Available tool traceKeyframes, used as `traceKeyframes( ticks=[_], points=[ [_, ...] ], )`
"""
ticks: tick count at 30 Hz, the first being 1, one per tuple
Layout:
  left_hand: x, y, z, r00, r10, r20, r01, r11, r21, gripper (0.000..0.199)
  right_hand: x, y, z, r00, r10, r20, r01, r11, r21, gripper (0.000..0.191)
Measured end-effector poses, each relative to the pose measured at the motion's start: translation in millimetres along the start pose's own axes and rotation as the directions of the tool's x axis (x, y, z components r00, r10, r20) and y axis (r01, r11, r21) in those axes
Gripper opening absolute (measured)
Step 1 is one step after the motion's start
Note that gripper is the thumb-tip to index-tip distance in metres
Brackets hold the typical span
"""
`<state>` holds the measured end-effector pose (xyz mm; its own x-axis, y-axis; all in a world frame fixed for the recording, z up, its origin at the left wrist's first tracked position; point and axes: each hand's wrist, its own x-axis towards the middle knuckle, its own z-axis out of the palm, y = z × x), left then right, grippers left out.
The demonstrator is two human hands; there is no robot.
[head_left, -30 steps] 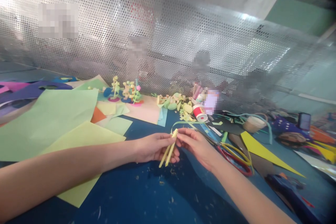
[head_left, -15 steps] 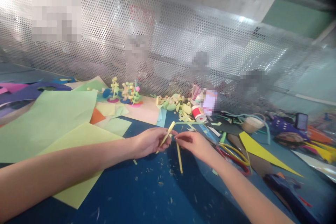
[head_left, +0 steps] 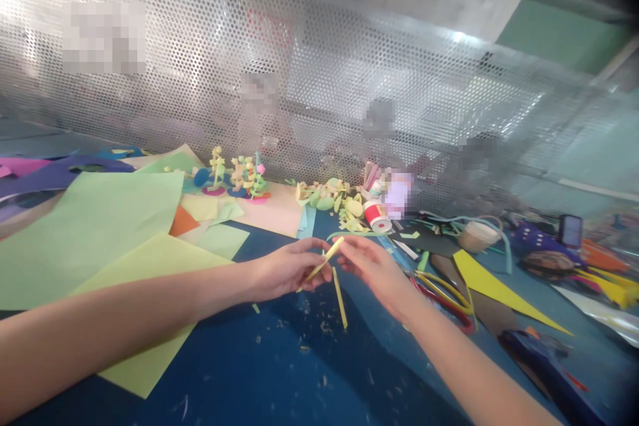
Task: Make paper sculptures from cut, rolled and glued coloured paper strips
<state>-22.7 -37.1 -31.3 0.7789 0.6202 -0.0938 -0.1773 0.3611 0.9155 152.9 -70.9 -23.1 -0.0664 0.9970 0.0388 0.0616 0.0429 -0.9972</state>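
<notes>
Over the blue tabletop, my left hand (head_left: 294, 267) pinches a narrow yellow paper strip (head_left: 325, 259), which slants up to the right. The thumb and fingertips of my right hand (head_left: 372, 269) close on the strip's upper end, so both hands have it. Below them, a second yellow strip (head_left: 340, 299) lies on the table. A pale green strip (head_left: 357, 235) stretches just behind my fingers. Scissors with red and yellow handles (head_left: 446, 296) rest beside my right wrist.
Large pale green sheets (head_left: 120, 233) cover the left side. Small paper plant models (head_left: 239, 176) stand at the back, near a pile of paper pieces (head_left: 334, 200) and a red-and-white roll (head_left: 378, 216). A perforated metal screen (head_left: 319, 80) closes off the far side. A dark blue tool (head_left: 544, 373) lies right.
My right hand has shifted slightly left and up, and its fingertips now meet the upper end of the yellow strip. My left hand keeps its hold nearly in place.
</notes>
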Motion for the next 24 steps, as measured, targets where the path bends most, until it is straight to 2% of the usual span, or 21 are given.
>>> traceKeyframes(
  ticks=[5,14,20,24],
  points=[
    [0.2,-3.2,-0.7,1.0,-0.004,0.006,0.004,0.999,0.036,0.02,2.2,2.0,-2.5,0.999,-0.032,0.019,0.034,0.997,-0.074,0.024],
    [1.5,-4.3,-4.2,0.998,0.056,0.006,-0.056,0.998,0.029,0.017,1.6,2.6,-3.0,0.997,0.073,0.009,-0.073,0.995,0.062,0.027],
    [1.5,-6.2,-4.7,0.999,0.043,0.022,-0.044,0.996,0.077,0.018,2.4,2.7,0.4,0.998,0.001,-0.066,-0.003,0.999,-0.034,0.026],
    [-0.8,-7.7,-0.3,0.997,-0.01,0.075,-0.001,0.99,0.14,0.016,0.7,3.8,3.7,0.996,-0.084,0.015,0.085,0.993,-0.085,0.021]
  ],
)
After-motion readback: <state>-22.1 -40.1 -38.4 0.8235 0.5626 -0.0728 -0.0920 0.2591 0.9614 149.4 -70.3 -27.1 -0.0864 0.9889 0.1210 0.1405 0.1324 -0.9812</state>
